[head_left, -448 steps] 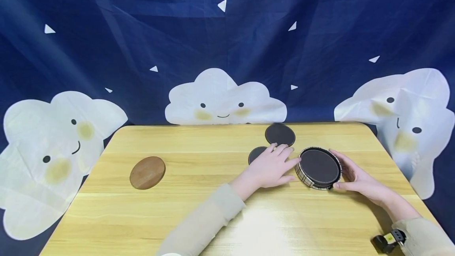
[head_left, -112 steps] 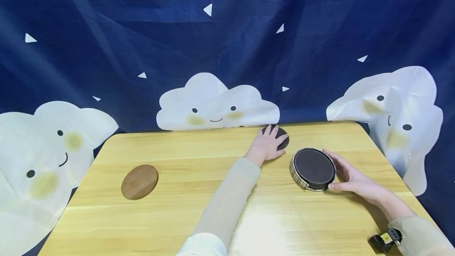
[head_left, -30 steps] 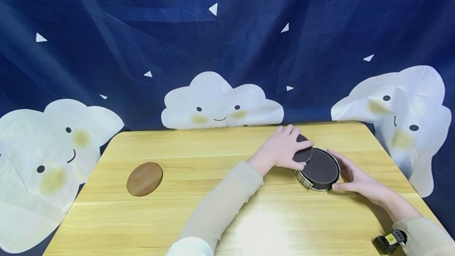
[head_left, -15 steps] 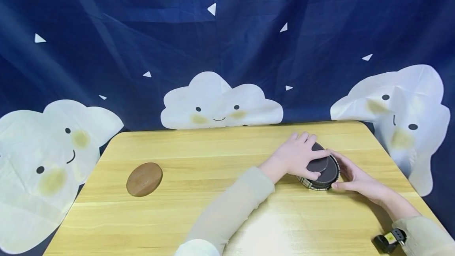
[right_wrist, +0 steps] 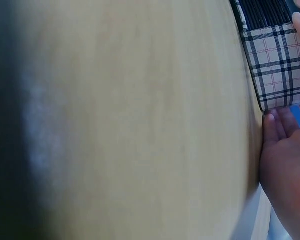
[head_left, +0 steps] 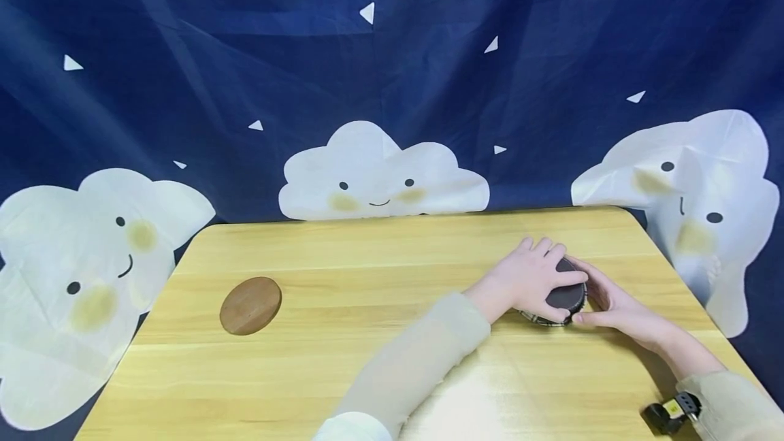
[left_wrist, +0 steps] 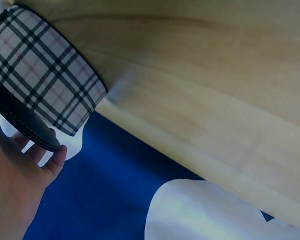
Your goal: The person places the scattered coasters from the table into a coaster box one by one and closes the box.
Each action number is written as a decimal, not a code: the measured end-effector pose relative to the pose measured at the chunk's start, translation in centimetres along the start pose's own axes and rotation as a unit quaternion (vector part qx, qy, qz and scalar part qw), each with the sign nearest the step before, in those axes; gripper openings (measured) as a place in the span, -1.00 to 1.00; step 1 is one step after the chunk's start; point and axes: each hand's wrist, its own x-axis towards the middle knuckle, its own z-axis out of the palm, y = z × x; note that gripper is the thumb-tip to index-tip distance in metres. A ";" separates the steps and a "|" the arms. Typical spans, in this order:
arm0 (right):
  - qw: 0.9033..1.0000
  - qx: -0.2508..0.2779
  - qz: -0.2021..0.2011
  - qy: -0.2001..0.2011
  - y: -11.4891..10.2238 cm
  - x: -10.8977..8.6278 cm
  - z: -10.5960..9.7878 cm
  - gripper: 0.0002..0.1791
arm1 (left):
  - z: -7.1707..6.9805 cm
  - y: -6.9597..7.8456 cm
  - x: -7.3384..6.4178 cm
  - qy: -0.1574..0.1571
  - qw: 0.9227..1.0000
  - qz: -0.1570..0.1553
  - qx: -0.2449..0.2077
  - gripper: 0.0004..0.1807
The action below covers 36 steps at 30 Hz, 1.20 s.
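Observation:
In the head view my left hand (head_left: 535, 283) holds a black round coaster (head_left: 568, 297) by its edge over a round coaster holder. The left wrist view has the coaster (left_wrist: 27, 120) close at the holder's top edge, with fingertips at its rim. White, black and red plaid covers the holder's wall (left_wrist: 50, 65). Through a gap in that wall, the right wrist view shows a stack of dark coasters (right_wrist: 265, 12). My right hand (head_left: 621, 312) grips the holder's right side, thumb toward the front and fingers behind. My left hand hides much of the holder from above.
A brown wooden disc (head_left: 251, 305) lies on the left half of the light wood table (head_left: 294, 373). Behind the far edge hangs a dark blue curtain (head_left: 429, 87) with white clouds. A small black device (head_left: 670, 414) sits at the right sleeve.
Two black coasters lay left of the holder at first, later one; none lies there now. My left hand has carried the last one right, over the holder. The right hand stays put.

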 end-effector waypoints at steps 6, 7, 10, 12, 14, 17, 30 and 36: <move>1.000 -0.004 -0.005 0.002 0.0 0.1 0.0 0.10 | 0.2 0.2 -0.1 -0.013 1.000 0.005 -0.003 -0.14; 1.000 -0.005 -0.006 0.002 0.0 0.1 0.0 0.09 | 0.2 0.2 -0.1 -0.014 1.000 0.006 -0.004 -0.14; 1.000 -0.003 -0.006 0.000 0.0 0.2 0.0 0.09 | 0.3 0.2 -0.2 -0.015 1.000 0.004 -0.007 -0.15; 1.000 -0.001 -0.005 -0.002 -0.1 0.2 0.0 0.09 | 0.3 0.2 -0.2 -0.013 1.000 0.003 -0.006 -0.15; 1.000 -0.001 -0.004 -0.003 -0.1 0.2 0.0 0.09 | 0.3 0.2 -0.2 -0.011 1.000 0.002 -0.003 -0.16; 1.000 -0.003 -0.002 -0.001 -0.1 0.2 0.0 0.10 | 0.4 0.3 -0.2 -0.010 1.000 0.002 -0.003 -0.16; 1.000 -0.003 0.006 0.004 0.0 0.0 -0.1 0.10 | 0.6 0.7 -0.2 0.003 1.000 -0.022 -0.020 -0.16; 1.000 -0.002 0.003 0.003 0.0 0.0 0.0 0.09 | 0.7 0.9 -0.2 0.000 0.999 -0.033 -0.030 -0.15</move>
